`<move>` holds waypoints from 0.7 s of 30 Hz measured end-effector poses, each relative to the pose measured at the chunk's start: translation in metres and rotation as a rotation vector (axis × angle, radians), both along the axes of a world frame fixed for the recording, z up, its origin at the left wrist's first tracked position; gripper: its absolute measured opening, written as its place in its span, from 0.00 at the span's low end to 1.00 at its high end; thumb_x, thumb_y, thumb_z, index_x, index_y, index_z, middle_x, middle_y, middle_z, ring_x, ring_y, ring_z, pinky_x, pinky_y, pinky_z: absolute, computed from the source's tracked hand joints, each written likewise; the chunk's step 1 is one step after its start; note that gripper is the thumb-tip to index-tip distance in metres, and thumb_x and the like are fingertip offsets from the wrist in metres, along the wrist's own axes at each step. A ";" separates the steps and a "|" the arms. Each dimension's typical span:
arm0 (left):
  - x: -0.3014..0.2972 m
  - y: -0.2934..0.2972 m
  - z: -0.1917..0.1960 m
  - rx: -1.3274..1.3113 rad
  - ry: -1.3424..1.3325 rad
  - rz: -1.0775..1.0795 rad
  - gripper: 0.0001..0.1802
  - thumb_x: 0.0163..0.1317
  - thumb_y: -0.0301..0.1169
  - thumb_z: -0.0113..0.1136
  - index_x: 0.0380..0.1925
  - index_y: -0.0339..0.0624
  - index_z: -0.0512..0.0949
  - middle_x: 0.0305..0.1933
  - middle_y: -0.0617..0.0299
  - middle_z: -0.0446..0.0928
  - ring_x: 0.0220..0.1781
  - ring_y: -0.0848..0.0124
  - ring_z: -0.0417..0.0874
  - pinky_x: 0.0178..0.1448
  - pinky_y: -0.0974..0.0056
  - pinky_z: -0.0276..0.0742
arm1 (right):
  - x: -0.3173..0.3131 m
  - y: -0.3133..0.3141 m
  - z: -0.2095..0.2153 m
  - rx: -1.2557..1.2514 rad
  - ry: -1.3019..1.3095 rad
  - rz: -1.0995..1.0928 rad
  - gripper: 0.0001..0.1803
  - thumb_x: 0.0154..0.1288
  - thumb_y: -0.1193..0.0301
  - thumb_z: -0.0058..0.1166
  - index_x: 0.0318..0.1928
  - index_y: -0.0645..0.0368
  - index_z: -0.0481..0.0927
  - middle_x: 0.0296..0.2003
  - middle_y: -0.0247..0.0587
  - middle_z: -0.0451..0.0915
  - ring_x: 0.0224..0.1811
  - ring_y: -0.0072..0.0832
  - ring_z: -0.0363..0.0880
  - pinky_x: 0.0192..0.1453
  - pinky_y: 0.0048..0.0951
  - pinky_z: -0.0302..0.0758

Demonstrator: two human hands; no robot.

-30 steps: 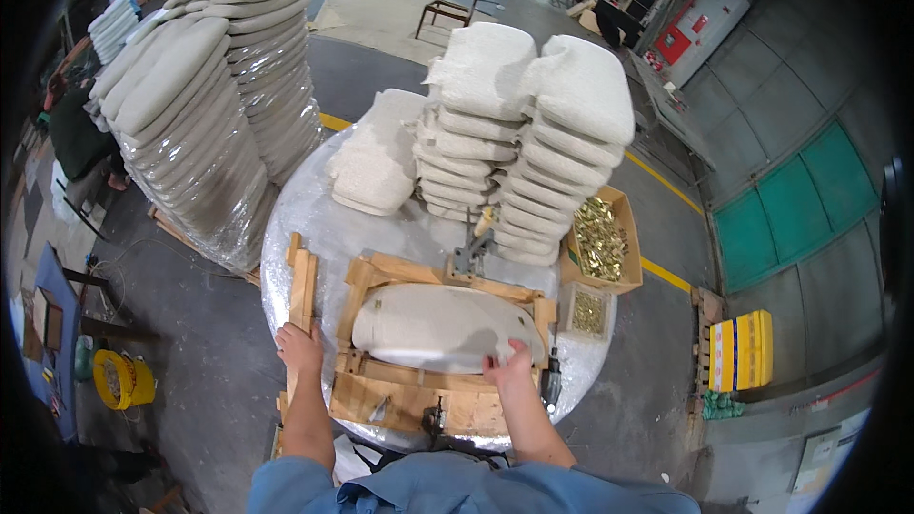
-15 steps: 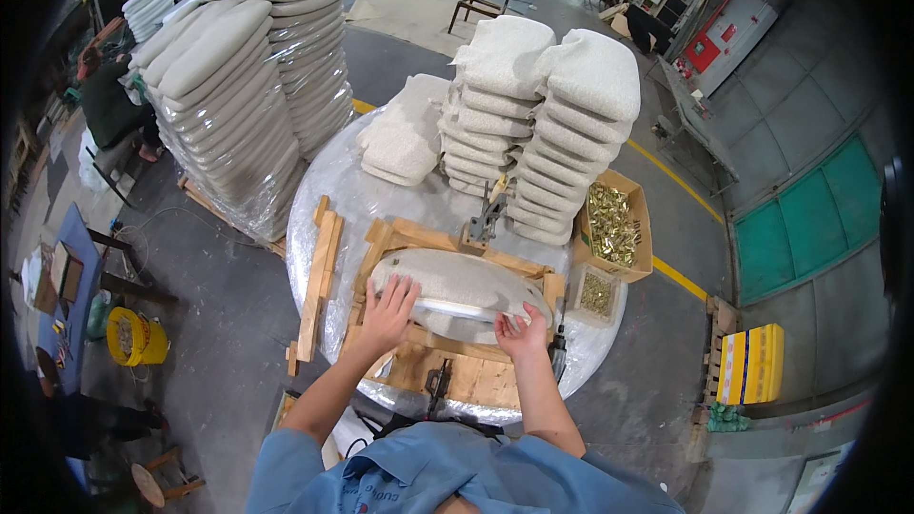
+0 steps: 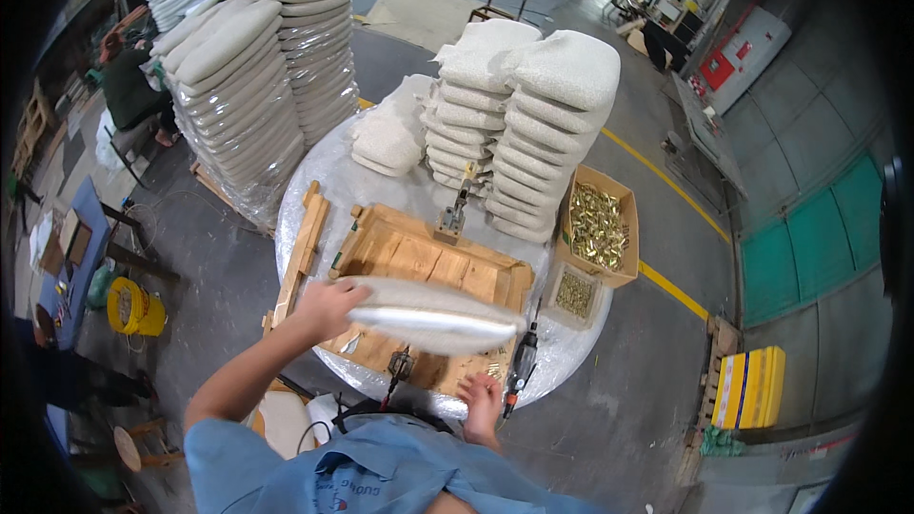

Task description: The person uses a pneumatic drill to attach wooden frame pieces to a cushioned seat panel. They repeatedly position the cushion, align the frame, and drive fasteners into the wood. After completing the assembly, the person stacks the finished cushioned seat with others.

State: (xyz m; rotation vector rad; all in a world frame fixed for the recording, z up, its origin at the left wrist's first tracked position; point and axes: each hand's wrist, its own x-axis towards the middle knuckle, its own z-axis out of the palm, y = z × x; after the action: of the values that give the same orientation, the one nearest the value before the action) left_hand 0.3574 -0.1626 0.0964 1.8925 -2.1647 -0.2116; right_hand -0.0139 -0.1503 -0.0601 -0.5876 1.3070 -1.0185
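Observation:
My left hand (image 3: pixel 328 308) grips the left end of a beige upholstered seat cushion (image 3: pixel 438 312), lifted and tilted over the near part of a wooden jig (image 3: pixel 419 247). The cushion is blurred by motion. My right hand (image 3: pixel 481 394) is below its right end, not touching it, with fingers loosely bent and apart. A few small brass-coloured pieces (image 3: pixel 495 368) lie on the jig board beside that hand. One metal toggle clamp (image 3: pixel 452 219) stands at the jig's far edge, another (image 3: pixel 400 362) at its near edge. A dark power screwdriver (image 3: pixel 524 360) lies right of my right hand.
A cardboard box (image 3: pixel 630 271) of brass-coloured hardware and a tray (image 3: pixel 600 312) of small screws stand on the right. Cushion stacks (image 3: pixel 538 148) rise at the table's back. Wooden bars (image 3: pixel 303 252) lie left. A tall wrapped cushion stack (image 3: pixel 238 114) stands beyond; a person (image 3: pixel 133 90) sits far left.
The cushion has come up out of the jig toward me, baring the wooden bed. My left hand moved left and nearer with it; my right hand let go and dropped toward me.

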 end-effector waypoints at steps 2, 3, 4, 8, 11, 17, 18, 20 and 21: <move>0.006 0.051 0.030 0.102 0.113 0.148 0.30 0.46 0.26 0.69 0.54 0.53 0.82 0.45 0.55 0.86 0.45 0.48 0.88 0.46 0.51 0.84 | -0.006 0.020 -0.008 0.069 -0.010 0.174 0.14 0.76 0.73 0.51 0.59 0.58 0.74 0.51 0.47 0.84 0.47 0.39 0.87 0.48 0.38 0.86; 0.009 0.077 0.043 0.170 0.149 0.246 0.31 0.45 0.25 0.69 0.55 0.53 0.84 0.47 0.55 0.87 0.47 0.46 0.87 0.48 0.53 0.85 | -0.001 0.021 -0.012 0.096 -0.027 0.255 0.14 0.76 0.73 0.51 0.59 0.58 0.74 0.51 0.48 0.84 0.47 0.39 0.88 0.47 0.39 0.86; 0.009 0.101 0.053 0.193 0.291 0.315 0.33 0.45 0.23 0.68 0.57 0.53 0.84 0.50 0.56 0.87 0.47 0.50 0.88 0.50 0.56 0.84 | 0.001 0.023 -0.020 0.123 -0.031 0.329 0.15 0.76 0.72 0.51 0.60 0.58 0.74 0.51 0.48 0.84 0.47 0.38 0.88 0.46 0.39 0.86; 0.002 0.153 0.033 0.203 1.143 0.547 0.36 0.47 0.18 0.65 0.63 0.39 0.82 0.48 0.62 0.86 0.50 0.73 0.84 0.56 0.63 0.81 | 0.049 0.010 -0.009 0.021 -0.075 0.522 0.18 0.80 0.66 0.52 0.64 0.58 0.73 0.55 0.45 0.82 0.53 0.32 0.85 0.50 0.34 0.85; 0.030 0.136 0.024 0.233 1.340 0.611 0.34 0.48 0.15 0.65 0.61 0.37 0.83 0.49 0.60 0.86 0.51 0.73 0.85 0.57 0.66 0.80 | 0.103 -0.011 -0.002 -0.078 -0.162 0.641 0.29 0.81 0.66 0.53 0.75 0.60 0.62 0.66 0.44 0.73 0.60 0.28 0.80 0.57 0.32 0.81; 0.122 0.103 -0.018 0.149 1.469 0.815 0.32 0.49 0.16 0.67 0.60 0.32 0.82 0.51 0.57 0.87 0.52 0.69 0.87 0.59 0.63 0.82 | 0.232 -0.047 0.012 -0.283 -0.060 0.636 0.44 0.78 0.66 0.57 0.83 0.61 0.46 0.72 0.46 0.63 0.63 0.31 0.74 0.65 0.34 0.76; 0.141 0.098 -0.030 0.126 1.484 0.858 0.31 0.50 0.18 0.68 0.59 0.32 0.83 0.51 0.57 0.87 0.52 0.68 0.87 0.59 0.62 0.82 | 0.257 -0.055 0.022 -0.270 -0.046 0.587 0.44 0.77 0.66 0.58 0.82 0.61 0.46 0.72 0.47 0.64 0.64 0.31 0.73 0.66 0.33 0.75; 0.179 0.070 -0.050 0.104 1.600 0.842 0.29 0.54 0.27 0.70 0.59 0.30 0.82 0.52 0.55 0.86 0.52 0.66 0.87 0.59 0.60 0.82 | 0.310 -0.078 0.048 -0.071 -0.026 0.453 0.43 0.74 0.65 0.62 0.80 0.64 0.53 0.67 0.48 0.71 0.64 0.31 0.74 0.67 0.34 0.74; 0.191 0.053 -0.064 0.101 1.655 0.854 0.30 0.55 0.28 0.70 0.60 0.30 0.81 0.52 0.54 0.86 0.52 0.65 0.87 0.59 0.59 0.82 | 0.325 -0.090 0.048 0.010 -0.120 0.437 0.42 0.74 0.65 0.63 0.78 0.65 0.56 0.65 0.49 0.73 0.63 0.32 0.75 0.66 0.34 0.75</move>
State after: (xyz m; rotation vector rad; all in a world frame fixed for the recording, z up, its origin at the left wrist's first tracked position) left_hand 0.5487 -0.1098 0.0328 1.4231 -0.2528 -1.1384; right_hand 0.3106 -0.2399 -0.0121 -0.7532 1.0173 -0.6741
